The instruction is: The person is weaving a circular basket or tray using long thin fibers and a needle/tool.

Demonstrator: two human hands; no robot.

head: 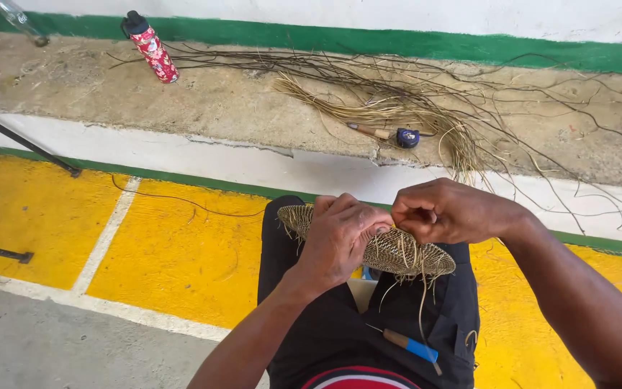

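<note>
Head view: woven disc (397, 252) held over the lap, between both hands. It's seen near edge-on, flat oval, long axis running left-right with the right end dipping slightly lower. Loose straw ends hang off its underside.

Left hand (340, 241) wraps over the disc's left-centre, fingers curled down the front, gripping it. Right hand (444, 212) sits at the upper right edge, fingers pinched tight together; what's pinched is too small to tell, likely a fibre strand.

Below the hands, on the dark shorts: awl with blue and wood handle (408, 347), tip pointing up-left.

Beyond the hands, on the concrete ledge (181, 101): bundle of straw and dark twigs (397, 101), a second tool with blue end (390, 135) lying left-right. Far upper left: red patterned bottle (152, 47), leaning.
</note>
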